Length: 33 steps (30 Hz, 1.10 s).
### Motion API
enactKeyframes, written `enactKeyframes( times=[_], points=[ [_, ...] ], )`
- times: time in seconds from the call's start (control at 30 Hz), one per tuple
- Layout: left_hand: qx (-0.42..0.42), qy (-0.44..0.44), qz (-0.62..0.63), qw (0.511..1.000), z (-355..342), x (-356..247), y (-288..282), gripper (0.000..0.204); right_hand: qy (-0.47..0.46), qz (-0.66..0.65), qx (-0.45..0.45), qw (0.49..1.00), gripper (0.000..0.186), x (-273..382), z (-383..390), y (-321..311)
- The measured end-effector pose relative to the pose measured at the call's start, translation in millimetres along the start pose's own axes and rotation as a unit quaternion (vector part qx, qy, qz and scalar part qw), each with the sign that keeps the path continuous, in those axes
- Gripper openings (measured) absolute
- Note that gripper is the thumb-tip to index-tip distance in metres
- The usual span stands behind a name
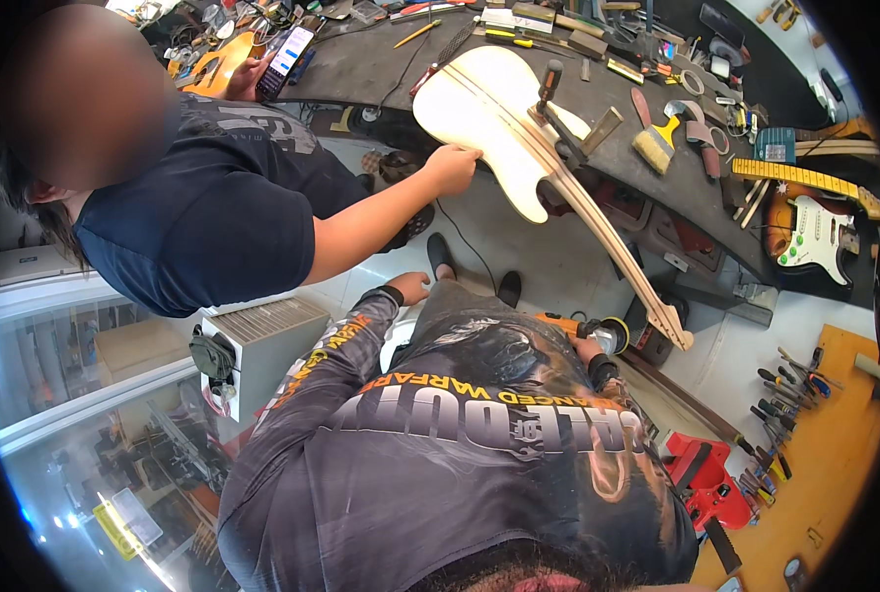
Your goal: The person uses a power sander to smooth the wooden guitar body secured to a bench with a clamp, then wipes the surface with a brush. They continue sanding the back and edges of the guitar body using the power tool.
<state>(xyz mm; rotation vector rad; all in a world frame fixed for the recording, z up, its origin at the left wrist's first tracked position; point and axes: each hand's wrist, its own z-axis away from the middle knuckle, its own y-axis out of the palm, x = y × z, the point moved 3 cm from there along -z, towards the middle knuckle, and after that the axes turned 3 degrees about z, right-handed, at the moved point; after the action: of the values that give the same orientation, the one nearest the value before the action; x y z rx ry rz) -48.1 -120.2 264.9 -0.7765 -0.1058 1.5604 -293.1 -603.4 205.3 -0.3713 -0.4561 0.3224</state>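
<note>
My left hand (410,287) hangs beside my shirt at the centre, fingers loosely bent and apart, nothing visible in it. At my right hip, my right hand (588,349) grips an orange power tool (556,324) with a yellow-rimmed round end. Ahead, a pale unfinished guitar body with a long striped neck (475,109) lies partly over the bench edge, a clamp (549,89) standing on it. A co-worker's hand (455,168) touches the body's lower edge; their other hand (248,76) is at a phone (284,61).
A cluttered dark bench (351,79) curves across the top. The co-worker (193,207) stands close on my left, beside a grey appliance (257,345) and glass cases (95,454). At right are a sunburst guitar (815,247), a tool board (835,395) and a red guitar body (706,483).
</note>
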Motion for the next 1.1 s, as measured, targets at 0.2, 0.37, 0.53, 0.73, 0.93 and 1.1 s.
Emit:
enactKeyframes(
  times=[0.2,0.37,0.53,0.73,0.93,1.1],
  points=[
    [0.011,-0.021,0.009,1.000,1.0,-5.1,-4.4,0.054,-0.039,0.046,0.059,0.996,0.047,-0.7,-4.7,-5.7],
    [-0.008,0.012,-0.010,1.000,-2.2,-7.8,-6.7,0.052,-0.020,0.070,0.087,0.994,0.062,-15.0,-14.5,-0.6],
    [-0.001,0.023,-0.018,1.000,-9.2,-8.6,-6.6,0.052,-0.039,0.077,0.095,0.992,0.058,-25.4,-19.7,2.6],
    [0.004,0.021,-0.018,1.000,-11.2,-13.5,-4.4,0.053,-0.015,0.059,0.085,0.995,0.066,-26.0,-14.1,-1.6],
    [-0.001,0.015,-0.018,1.000,-10.8,-12.4,-3.5,0.053,0.036,-0.040,0.062,0.997,0.068,1.5,5.3,-6.1],
    [0.014,0.008,-0.015,1.000,-9.3,-24.8,-9.0,0.053,0.048,-0.097,0.037,0.993,0.047,-13.8,-4.0,1.4]
  ],
)
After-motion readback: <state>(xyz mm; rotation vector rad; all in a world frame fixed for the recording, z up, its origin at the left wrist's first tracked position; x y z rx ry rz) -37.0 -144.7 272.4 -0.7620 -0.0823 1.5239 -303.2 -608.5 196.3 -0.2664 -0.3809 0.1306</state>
